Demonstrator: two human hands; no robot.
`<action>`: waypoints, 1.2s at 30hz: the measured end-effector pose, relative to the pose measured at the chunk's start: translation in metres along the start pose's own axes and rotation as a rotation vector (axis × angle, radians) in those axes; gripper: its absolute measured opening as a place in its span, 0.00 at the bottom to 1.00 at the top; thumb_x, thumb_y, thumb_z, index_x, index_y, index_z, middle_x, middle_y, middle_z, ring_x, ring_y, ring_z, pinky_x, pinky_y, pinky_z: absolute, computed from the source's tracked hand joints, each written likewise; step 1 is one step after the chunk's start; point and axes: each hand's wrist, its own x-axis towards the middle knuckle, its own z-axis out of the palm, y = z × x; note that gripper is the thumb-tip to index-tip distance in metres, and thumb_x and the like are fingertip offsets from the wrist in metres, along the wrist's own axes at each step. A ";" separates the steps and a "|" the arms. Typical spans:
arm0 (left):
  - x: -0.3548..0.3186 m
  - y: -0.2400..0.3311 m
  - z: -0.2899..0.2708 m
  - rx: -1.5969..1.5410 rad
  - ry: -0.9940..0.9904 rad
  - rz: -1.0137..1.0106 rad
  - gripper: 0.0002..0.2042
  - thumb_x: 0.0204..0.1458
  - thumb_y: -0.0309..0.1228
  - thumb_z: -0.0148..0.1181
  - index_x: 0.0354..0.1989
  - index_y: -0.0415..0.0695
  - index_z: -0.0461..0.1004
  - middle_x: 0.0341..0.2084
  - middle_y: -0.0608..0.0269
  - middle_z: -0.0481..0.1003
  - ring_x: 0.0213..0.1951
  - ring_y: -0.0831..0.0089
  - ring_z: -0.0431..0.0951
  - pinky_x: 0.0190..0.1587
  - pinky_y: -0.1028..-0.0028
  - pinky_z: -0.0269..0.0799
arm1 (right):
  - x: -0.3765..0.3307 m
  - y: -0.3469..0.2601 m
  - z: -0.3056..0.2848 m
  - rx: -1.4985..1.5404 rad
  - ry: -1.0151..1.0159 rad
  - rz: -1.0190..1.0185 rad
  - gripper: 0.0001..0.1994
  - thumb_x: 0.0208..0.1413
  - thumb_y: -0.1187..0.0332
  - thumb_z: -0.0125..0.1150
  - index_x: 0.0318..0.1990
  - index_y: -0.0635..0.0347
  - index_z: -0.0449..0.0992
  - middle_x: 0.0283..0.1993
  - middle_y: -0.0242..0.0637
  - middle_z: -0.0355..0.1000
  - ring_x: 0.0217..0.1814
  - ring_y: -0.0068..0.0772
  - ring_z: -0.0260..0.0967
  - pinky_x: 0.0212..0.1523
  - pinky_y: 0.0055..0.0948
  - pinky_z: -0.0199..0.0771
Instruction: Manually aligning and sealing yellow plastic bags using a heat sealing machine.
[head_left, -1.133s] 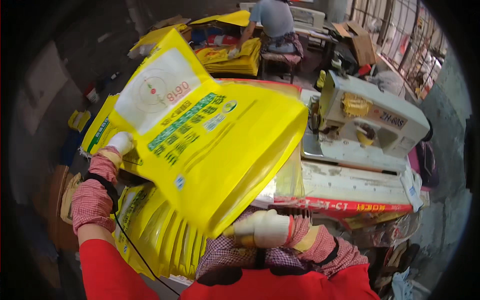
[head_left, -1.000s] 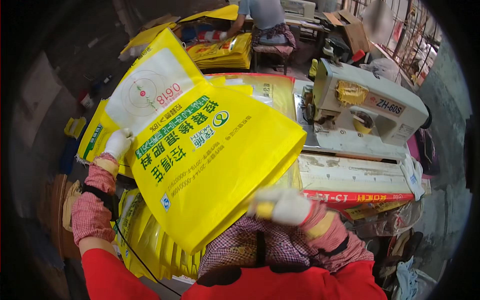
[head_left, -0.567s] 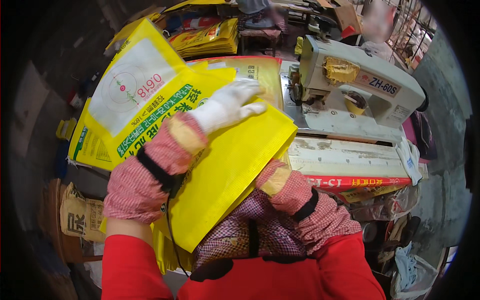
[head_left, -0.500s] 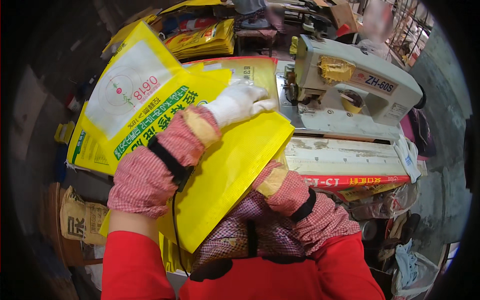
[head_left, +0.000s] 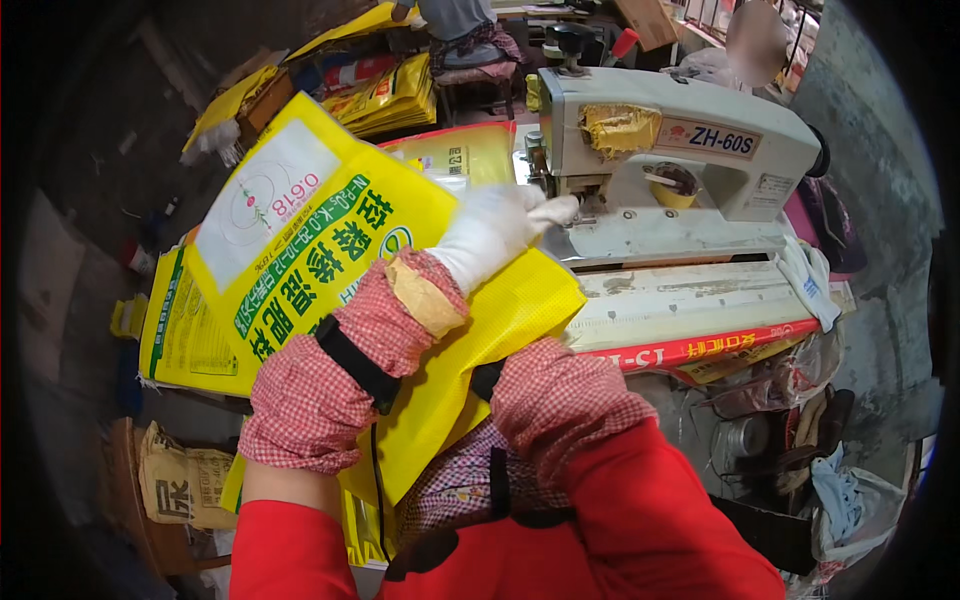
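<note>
A large yellow woven bag [head_left: 330, 250] with green print and a white patch lies tilted across my lap and the machine table. My left hand [head_left: 495, 232], in a white glove and checked sleeve cover, rests flat on the bag's upper right corner, fingers stretched toward the needle area of the grey-white sewing machine [head_left: 700, 150]. My right forearm [head_left: 565, 400], in a checked sleeve cover, runs under the bag's lower edge. The right hand itself is hidden beneath the bag.
More yellow bags are stacked at my left [head_left: 175, 330] and on a stand at the back [head_left: 390, 90], where another person [head_left: 455, 20] sits. The worn white machine table [head_left: 700, 305] extends right. A tan sack [head_left: 180, 485] lies low left; cloth and clutter sit under the table at right.
The bag came down from being held up in the air onto the machine table. My left hand left its far left corner and crossed over onto its top, reaching toward the needle.
</note>
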 end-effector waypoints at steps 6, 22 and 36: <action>-0.041 -0.020 -0.040 -0.083 0.470 0.215 0.10 0.50 0.33 0.56 0.32 0.37 0.73 0.37 0.53 0.74 0.39 0.65 0.74 0.43 0.71 0.68 | -0.089 0.009 0.006 0.021 -0.105 -0.042 0.10 0.49 0.69 0.51 0.37 0.54 0.76 0.31 0.38 0.73 0.33 0.42 0.72 0.36 0.33 0.73; -0.344 -0.029 0.051 0.118 0.765 -0.772 0.24 0.46 0.25 0.57 0.53 0.35 0.60 0.56 0.46 0.56 0.57 0.57 0.59 0.59 0.64 0.54 | -0.082 0.106 0.025 0.314 -0.205 0.220 0.25 0.50 0.54 0.51 0.56 0.51 0.65 0.48 0.45 0.70 0.47 0.44 0.69 0.47 0.33 0.70; -0.343 -0.013 0.049 -1.290 0.753 -0.808 0.20 0.57 0.39 0.47 0.50 0.34 0.65 0.45 0.57 0.71 0.45 0.69 0.72 0.48 0.73 0.67 | -0.107 0.119 0.096 0.546 0.041 0.250 0.27 0.45 0.59 0.58 0.55 0.53 0.67 0.46 0.53 0.68 0.47 0.51 0.67 0.48 0.36 0.66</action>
